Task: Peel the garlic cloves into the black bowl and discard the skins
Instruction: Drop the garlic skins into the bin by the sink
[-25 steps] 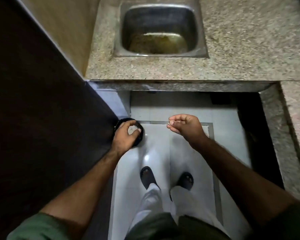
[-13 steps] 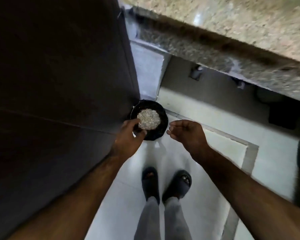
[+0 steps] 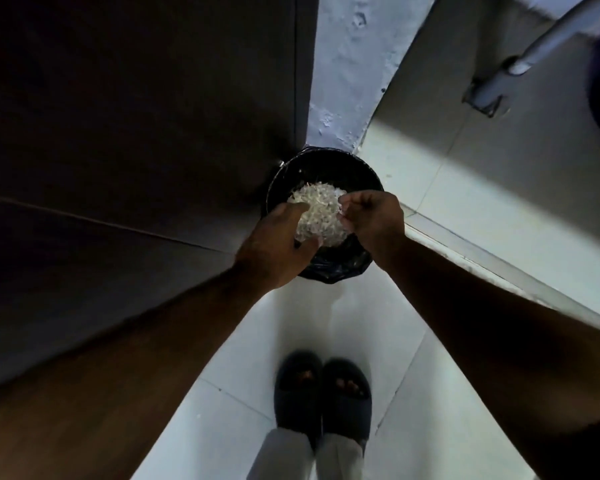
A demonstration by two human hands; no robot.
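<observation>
From the head camera, a black bin lined with a dark bag stands on the pale tiled floor, in the corner beside a dark door. A heap of white garlic skins shows over its mouth; whether it lies in the bin or in a bowl held there is hard to tell. The left hand curls around the heap's near edge, thumb against it. The right hand hangs over the heap with fingers bent, pinching a few skins. Dark slippers show below. No writing is readable anywhere.
</observation>
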